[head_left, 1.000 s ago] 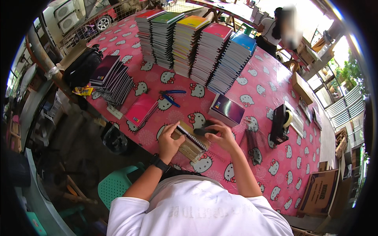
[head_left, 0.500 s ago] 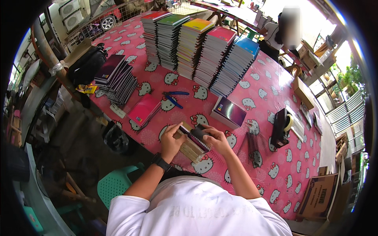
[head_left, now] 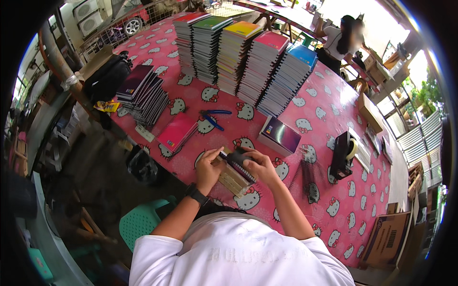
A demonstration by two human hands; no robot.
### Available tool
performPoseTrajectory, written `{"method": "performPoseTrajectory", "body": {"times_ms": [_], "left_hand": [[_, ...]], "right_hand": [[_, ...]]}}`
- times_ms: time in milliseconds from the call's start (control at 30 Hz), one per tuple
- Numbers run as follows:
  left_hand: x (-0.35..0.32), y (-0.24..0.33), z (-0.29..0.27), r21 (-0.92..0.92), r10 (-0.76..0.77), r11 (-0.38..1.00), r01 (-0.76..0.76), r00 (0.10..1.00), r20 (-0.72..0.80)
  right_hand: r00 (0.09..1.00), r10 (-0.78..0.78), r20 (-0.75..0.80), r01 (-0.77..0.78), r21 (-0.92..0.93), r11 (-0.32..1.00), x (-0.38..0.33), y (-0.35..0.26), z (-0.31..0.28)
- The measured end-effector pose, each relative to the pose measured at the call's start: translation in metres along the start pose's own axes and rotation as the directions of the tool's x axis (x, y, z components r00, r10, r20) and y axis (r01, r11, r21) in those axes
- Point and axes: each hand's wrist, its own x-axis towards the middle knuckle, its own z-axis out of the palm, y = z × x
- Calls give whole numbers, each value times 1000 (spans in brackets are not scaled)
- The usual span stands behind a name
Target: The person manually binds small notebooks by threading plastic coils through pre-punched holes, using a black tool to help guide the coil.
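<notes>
In the head view, reading the picture as a clock face centred on the hands with twelve at the top, the left hand (head_left: pixel 210 168) lies just left of centre. It closes around the upper-left end of a wooden block (head_left: pixel 234 182), thumb on the near side; some of its fingertips are hidden. The block slants from ten toward four, near the table's close edge. Along it runs a narrow dark strip (head_left: pixel 244 174) with a pale ribbed edge.

The right hand (head_left: pixel 260 167), just right of centre, has its fingers curled around a dark block (head_left: pixel 242 156), held against or just above the strip; contact cannot be told.

At two o'clock, near the right hand, sits a thick purple-covered pad (head_left: pixel 279 135). At three are loose black coils (head_left: pixel 308 180), with a black tape dispenser (head_left: pixel 341 155) beyond them. Blue-handled pliers (head_left: pixel 217 113) lie open at eleven. A pink notebook (head_left: pixel 177 132) rests at ten, and past it a leaning stack of dark notebooks (head_left: pixel 143 95).

Between eleven and one rise five tall stacks of spiral notebooks (head_left: pixel 254 66), topped red, green, yellow, pink and blue. A cardboard box (head_left: pixel 387 238) stands at four, a green chair (head_left: pixel 139 222) at eight, and another person (head_left: pixel 336 45) is at one, beyond the pink patterned table (head_left: pixel 329 105).
</notes>
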Motion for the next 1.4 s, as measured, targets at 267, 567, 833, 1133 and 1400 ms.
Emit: {"method": "performPoseTrajectory", "body": {"times_ms": [267, 567, 833, 1133, 1400], "left_hand": [[4, 4, -3, -69, -33, 997, 36, 998, 54], [31, 53, -16, -129, 220, 973, -190, 932, 288], [37, 103, -7, -294, 171, 952, -83, 943, 285], [32, 114, -10, -327, 182, 941, -85, 943, 278], [24, 106, -15, -288, 169, 954, -85, 945, 281]], "right_hand": [[998, -15, -68, -1, -229, 973, 8, 21, -2], [940, -252, -232, 100, -519, 849, -28, -60, 29], [901, -342, -268, 216, -408, 887, -44, -70, 37], [811, -460, -362, 330, -367, 870, -42, -66, 28], [820, -506, -267, 308, -538, 784, -38, -80, 36]]}}
